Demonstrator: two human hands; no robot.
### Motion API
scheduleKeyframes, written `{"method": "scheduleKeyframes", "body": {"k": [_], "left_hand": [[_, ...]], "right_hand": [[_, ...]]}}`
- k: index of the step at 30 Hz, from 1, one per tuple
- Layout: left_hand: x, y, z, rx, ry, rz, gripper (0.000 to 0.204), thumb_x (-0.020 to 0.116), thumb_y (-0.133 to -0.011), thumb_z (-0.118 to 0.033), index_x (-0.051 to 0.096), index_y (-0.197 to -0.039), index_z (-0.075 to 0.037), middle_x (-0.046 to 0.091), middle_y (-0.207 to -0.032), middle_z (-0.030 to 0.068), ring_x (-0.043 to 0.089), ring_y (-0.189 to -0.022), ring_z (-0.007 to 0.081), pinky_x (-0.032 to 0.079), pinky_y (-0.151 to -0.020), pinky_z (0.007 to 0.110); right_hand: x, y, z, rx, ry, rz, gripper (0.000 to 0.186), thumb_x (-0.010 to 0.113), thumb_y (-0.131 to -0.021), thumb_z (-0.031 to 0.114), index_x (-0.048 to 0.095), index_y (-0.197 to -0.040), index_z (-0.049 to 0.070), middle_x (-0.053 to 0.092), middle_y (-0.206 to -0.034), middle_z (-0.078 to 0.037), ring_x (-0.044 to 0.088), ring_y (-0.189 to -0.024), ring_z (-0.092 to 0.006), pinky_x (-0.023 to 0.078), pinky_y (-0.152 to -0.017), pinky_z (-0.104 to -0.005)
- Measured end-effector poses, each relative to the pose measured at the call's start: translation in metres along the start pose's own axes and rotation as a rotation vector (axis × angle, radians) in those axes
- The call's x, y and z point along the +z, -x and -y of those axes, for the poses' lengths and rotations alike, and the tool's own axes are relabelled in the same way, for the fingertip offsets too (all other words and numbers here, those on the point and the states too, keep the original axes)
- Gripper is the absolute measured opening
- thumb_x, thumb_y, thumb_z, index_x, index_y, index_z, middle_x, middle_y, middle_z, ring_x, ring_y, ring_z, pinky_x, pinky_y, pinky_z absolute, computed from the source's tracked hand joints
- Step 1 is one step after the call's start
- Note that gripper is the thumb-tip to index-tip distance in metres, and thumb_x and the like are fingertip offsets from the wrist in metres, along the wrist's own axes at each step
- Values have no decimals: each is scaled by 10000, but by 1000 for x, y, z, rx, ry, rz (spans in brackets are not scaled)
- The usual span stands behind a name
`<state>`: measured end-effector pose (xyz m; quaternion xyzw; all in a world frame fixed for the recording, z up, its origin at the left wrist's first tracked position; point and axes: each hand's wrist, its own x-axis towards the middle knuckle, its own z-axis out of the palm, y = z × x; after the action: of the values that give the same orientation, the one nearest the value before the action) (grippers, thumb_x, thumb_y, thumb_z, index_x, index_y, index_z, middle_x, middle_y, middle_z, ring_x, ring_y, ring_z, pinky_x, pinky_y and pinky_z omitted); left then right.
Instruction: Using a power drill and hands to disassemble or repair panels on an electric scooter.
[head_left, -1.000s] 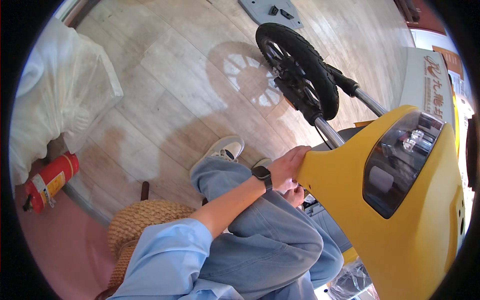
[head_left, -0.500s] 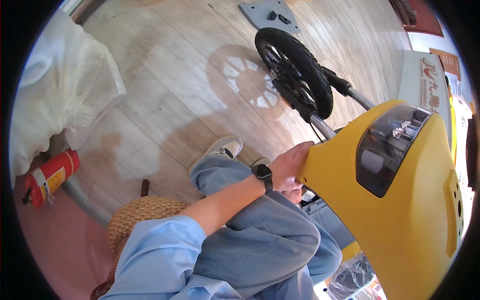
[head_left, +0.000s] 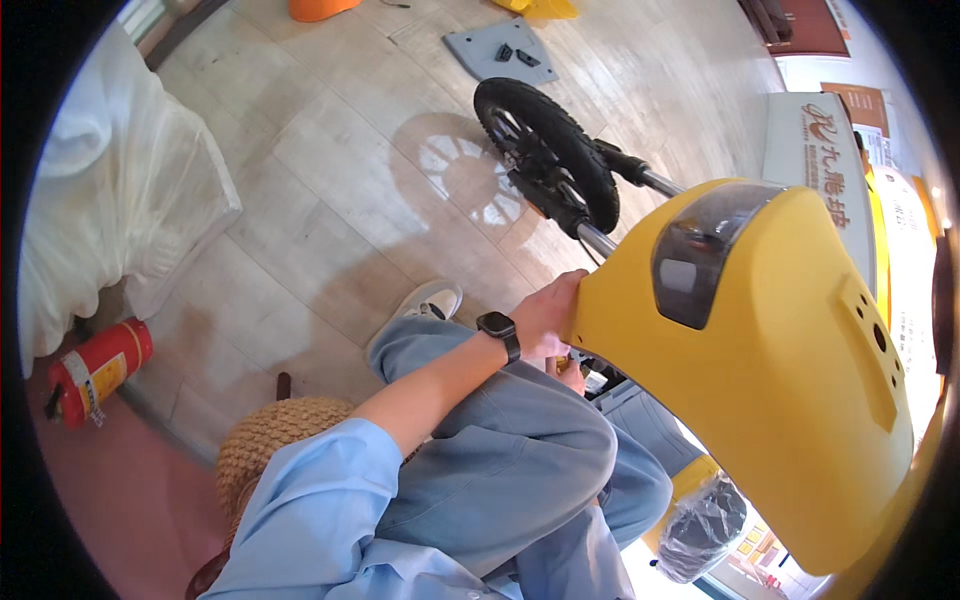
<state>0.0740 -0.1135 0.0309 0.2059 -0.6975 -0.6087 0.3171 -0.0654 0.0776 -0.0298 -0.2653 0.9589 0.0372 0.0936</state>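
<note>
A large yellow front fairing (head_left: pixel 780 340) with a dark clear headlight (head_left: pixel 698 262) fills the right side, above the front wheel (head_left: pixel 548 145) of a two-wheeler. My left hand (head_left: pixel 548 312), wearing a dark watch on the wrist, grips the fairing's left edge, its thumb underneath. Just below and partly hidden, my right hand (head_left: pixel 571 377) is under the fairing's lower edge, fingers curled beside a small yellowish piece too hidden to name. My bent knees in jeans are right beneath both hands.
A red fire extinguisher (head_left: pixel 102 370) and a draped white cover (head_left: pixel 130 190) are on the left. Behind the wheel a grey panel (head_left: pixel 480 58) with small black parts lies on the floor. A woven bag (head_left: pixel 275 435) sits by my left side; a plastic-wrapped dark seat (head_left: pixel 703 530) is below the fairing.
The whole view has shifted, so the wheel and fairing appear farther left. My left hand keeps its hold on the fairing's edge, and more of my right hand shows beneath it.
</note>
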Motion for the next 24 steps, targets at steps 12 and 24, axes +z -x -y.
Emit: {"method": "scheduleKeyframes", "body": {"k": [12,24], "left_hand": [[-27,-9,-37,109,22,-29,1201,852,-569,-187,76,-1475,-43,363,-1411,211,411,-1279,363,406,-1027,385],[-27,-7,-59,15,-6,-11,1202,850,-557,-171,72,-1468,-73,393,-1393,194,477,-1222,368,440,-986,404]], "right_hand": [[-47,12,41,-260,-163,-159,355,606,-854,383,626,-1001,61,665,-933,-183,633,-877,-379,491,-728,-473],[-24,21,42,-212,-577,-230,283,655,-860,257,557,-1033,55,678,-875,-155,670,-813,-310,505,-713,-390]]}}
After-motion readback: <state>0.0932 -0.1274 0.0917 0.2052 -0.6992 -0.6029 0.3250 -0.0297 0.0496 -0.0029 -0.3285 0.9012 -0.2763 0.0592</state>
